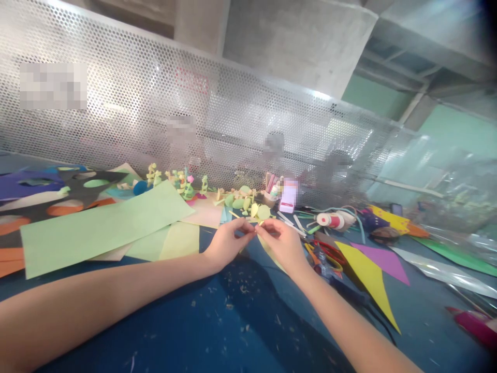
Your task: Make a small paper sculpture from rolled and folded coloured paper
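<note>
My left hand (230, 242) and my right hand (285, 243) meet fingertip to fingertip above the blue table. Both are closed in a pinch. A thin yellow strip (261, 223) shows at my right fingertips; the rest of it is hidden by the fingers. Whatever my left fingertips hold is too small to make out. Behind the hands lie pale green and yellow round cutouts (254, 210). To the left, a long light green sheet (97, 228) rests on other coloured sheets.
Small green figures (188, 189) stand along a perforated metal screen (128, 103); blurred people show behind it. To the right are a phone (288, 195), a thread spool (330, 220), orange-handled scissors (330, 254), a dark corded tool (349, 292) and a yellow sheet (367, 274). Scraps (229, 306) dot the table.
</note>
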The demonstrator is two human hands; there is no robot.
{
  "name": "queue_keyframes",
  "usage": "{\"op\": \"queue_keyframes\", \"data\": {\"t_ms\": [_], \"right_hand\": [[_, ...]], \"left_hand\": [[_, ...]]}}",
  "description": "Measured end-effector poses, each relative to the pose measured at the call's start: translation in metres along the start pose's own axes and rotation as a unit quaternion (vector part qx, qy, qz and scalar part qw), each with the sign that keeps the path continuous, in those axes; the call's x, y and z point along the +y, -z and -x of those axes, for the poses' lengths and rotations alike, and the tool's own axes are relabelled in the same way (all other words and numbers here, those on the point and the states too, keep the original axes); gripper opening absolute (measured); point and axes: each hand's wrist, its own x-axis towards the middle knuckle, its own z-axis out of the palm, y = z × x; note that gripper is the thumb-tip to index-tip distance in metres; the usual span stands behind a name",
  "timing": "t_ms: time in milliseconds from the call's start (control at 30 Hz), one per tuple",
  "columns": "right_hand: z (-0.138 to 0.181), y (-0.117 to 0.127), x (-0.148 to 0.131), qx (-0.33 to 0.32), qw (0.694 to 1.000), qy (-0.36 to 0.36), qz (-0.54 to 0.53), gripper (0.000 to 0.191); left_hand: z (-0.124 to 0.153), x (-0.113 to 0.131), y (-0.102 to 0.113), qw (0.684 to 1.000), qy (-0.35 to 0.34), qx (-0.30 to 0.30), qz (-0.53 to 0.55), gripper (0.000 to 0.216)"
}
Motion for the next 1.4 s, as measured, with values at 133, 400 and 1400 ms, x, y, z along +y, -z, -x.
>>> {"op": "queue_keyframes", "data": {"t_ms": [133, 400, 1400], "right_hand": [[0.001, 0.001, 0.0, -0.003, 1.0, 0.0, 0.007, 0.016], [0.002, 0.007, -0.002, -0.034, 0.999, 0.0, -0.018, 0.02], [-0.011, 0.121, 0.005, -0.021, 0.963, -0.107, 0.246, 0.03]], "left_hand": [[0.0, 0.001, -0.001, 1.0, 0.007, -0.009, -0.006, 0.013], [0.0, 0.0, 0.0, 1.0, 0.019, -0.013, -0.002, 0.019], [-0.003, -0.013, 0.001, 0.996, 0.071, 0.029, 0.049, 0.031]]}}
